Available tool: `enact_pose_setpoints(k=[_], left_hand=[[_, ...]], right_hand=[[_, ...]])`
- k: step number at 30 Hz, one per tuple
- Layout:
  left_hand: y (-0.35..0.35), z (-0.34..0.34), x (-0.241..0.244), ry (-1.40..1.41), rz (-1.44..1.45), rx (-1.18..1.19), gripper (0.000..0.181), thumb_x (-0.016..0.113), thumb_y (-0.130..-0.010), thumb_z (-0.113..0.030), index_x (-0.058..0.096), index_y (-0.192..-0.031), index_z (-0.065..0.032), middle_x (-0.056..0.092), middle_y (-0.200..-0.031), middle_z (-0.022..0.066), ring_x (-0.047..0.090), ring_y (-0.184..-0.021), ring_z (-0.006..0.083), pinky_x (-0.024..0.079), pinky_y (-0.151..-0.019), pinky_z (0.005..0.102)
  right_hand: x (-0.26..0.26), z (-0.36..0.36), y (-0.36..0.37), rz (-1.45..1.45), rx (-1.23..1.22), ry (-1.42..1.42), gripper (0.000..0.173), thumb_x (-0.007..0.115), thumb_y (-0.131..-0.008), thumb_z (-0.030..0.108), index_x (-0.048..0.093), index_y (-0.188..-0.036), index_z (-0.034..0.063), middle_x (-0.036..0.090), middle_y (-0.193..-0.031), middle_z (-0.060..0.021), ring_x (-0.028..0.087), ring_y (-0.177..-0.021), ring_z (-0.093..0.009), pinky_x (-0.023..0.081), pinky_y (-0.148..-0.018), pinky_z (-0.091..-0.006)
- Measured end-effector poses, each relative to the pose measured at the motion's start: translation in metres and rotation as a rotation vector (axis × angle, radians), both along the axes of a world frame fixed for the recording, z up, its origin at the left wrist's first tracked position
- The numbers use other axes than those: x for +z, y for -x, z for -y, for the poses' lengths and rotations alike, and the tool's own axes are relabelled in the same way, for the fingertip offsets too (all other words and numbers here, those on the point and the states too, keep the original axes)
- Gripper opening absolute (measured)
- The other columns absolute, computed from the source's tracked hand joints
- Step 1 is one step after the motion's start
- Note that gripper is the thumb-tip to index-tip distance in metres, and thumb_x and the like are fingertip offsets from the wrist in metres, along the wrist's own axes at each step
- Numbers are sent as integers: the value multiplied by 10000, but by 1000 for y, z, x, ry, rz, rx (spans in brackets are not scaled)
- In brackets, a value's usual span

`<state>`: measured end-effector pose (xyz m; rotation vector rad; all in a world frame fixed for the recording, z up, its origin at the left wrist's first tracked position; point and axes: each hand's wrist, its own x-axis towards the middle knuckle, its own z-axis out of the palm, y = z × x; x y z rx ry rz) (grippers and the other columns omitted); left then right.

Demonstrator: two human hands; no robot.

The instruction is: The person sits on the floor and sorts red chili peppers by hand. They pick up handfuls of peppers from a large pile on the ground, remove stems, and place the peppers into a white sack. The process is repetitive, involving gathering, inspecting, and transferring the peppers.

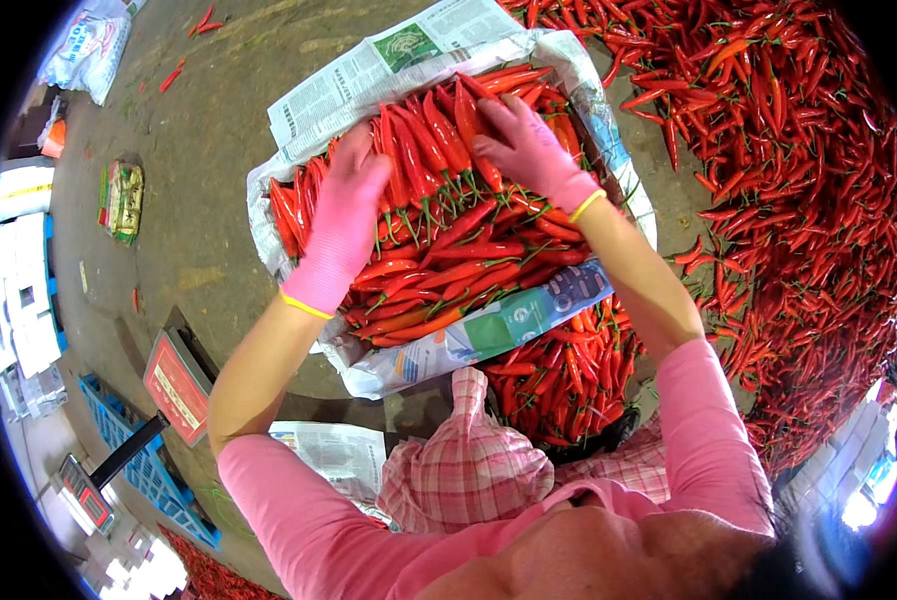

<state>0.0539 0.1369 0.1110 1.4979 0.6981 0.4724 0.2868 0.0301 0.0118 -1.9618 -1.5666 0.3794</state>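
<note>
A container lined with newspaper stands before me, filled with red chili peppers. In its upper part the peppers lie side by side in a row, green stems toward me; nearer me they lie crosswise. My left hand, in a pink knit glove with a yellow cuff, rests on the left part of the row. My right hand, gloved alike, has its fingers spread over the peppers at the upper right. Whether either hand grips a pepper cannot be made out. The newspaper hides the container's walls.
A large heap of red chili peppers spreads along the right, with a smaller pile by my knees. At left are a platform scale, a blue plastic pallet and a plastic-wrapped bundle. A newspaper sheet lies beside my leg.
</note>
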Motion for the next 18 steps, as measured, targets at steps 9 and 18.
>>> enact_pose_setpoints(k=[9, 18], left_hand=[[3, 3, -68, -1164, -574, -125, 786, 644, -877, -451, 358, -1496, -61, 303, -1528, 290, 273, -1401, 511, 216, -1160, 570], [29, 11, -65, -1154, -516, 53, 803, 673, -868, -449, 373, -1484, -30, 399, -1461, 277, 353, -1354, 482, 230, -1146, 570]], right_hand=[[-4, 3, -19, 156, -143, 121, 368, 574, -921, 373, 636, -1246, 211, 585, -1255, -146, 525, -1160, -394, 471, -939, -493], [34, 8, 0, 241, -78, -30, 407, 602, -895, 431, 644, -1211, 178, 648, -1141, -128, 602, -1099, -332, 478, -910, -503]])
